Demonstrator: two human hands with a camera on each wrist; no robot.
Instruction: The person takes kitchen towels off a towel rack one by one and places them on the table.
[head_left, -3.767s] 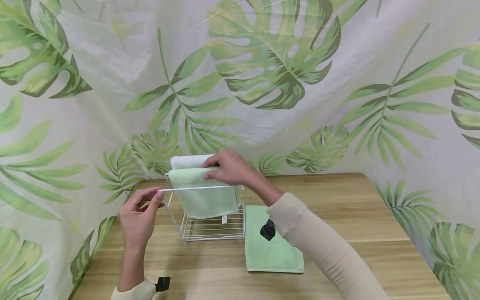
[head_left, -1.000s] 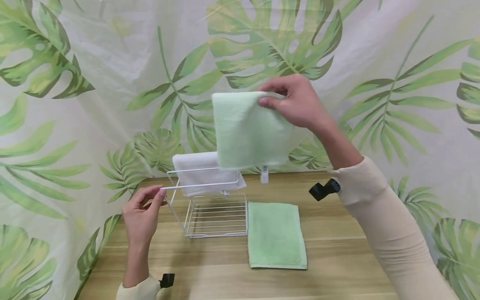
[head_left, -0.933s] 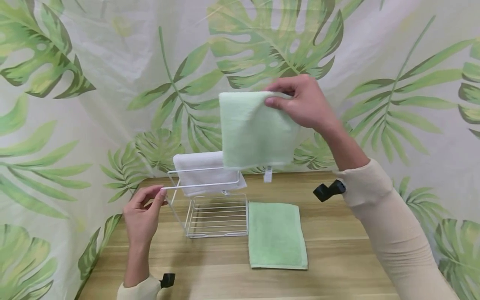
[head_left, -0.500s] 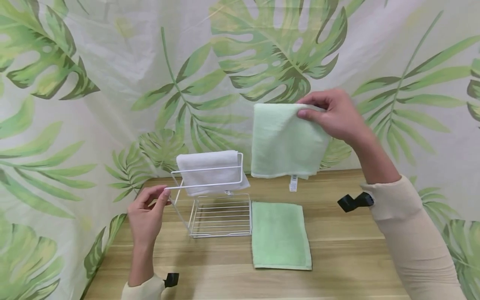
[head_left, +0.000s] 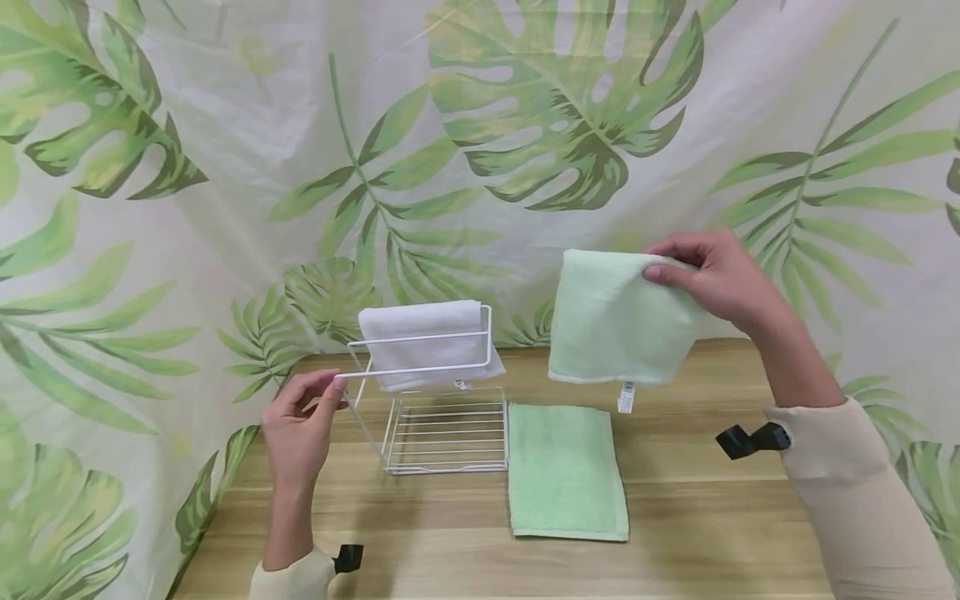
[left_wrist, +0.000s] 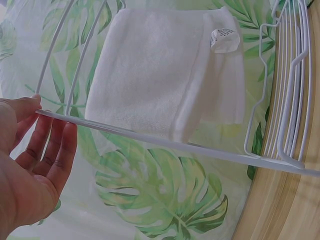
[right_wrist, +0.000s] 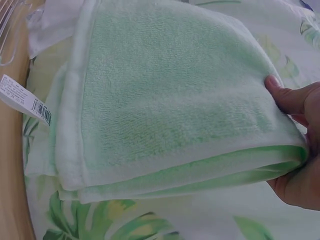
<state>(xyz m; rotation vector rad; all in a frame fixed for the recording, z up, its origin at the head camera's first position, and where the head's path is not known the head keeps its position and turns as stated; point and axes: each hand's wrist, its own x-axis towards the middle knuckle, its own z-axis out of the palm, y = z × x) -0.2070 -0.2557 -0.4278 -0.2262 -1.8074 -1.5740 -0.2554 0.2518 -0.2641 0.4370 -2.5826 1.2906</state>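
Observation:
My right hand [head_left: 720, 279] pinches a folded pale green towel [head_left: 622, 321] by its top edge and holds it in the air right of the rack. A white label hangs from the towel's lower edge. With thumb and fingers, my left hand [head_left: 303, 421] grips the front left corner of the white wire rack [head_left: 447, 472]. A folded white towel [head_left: 420, 333] hangs over a back bar of that rack; the left wrist view shows its label. Another green towel [head_left: 567, 471] lies flat on the table, close against the rack's right side.
The wooden table [head_left: 712, 500] carries the rack and the flat towel. Behind it hangs a leaf-patterned curtain [head_left: 525, 167], which also runs down the left side. The rack's wire base sits low on the tabletop.
The right hand has lifted the pale green towel off the rack, carried it rightward, and since lowered it somewhat. The left hand keeps its grip on the rack; the white towel stays hanging.

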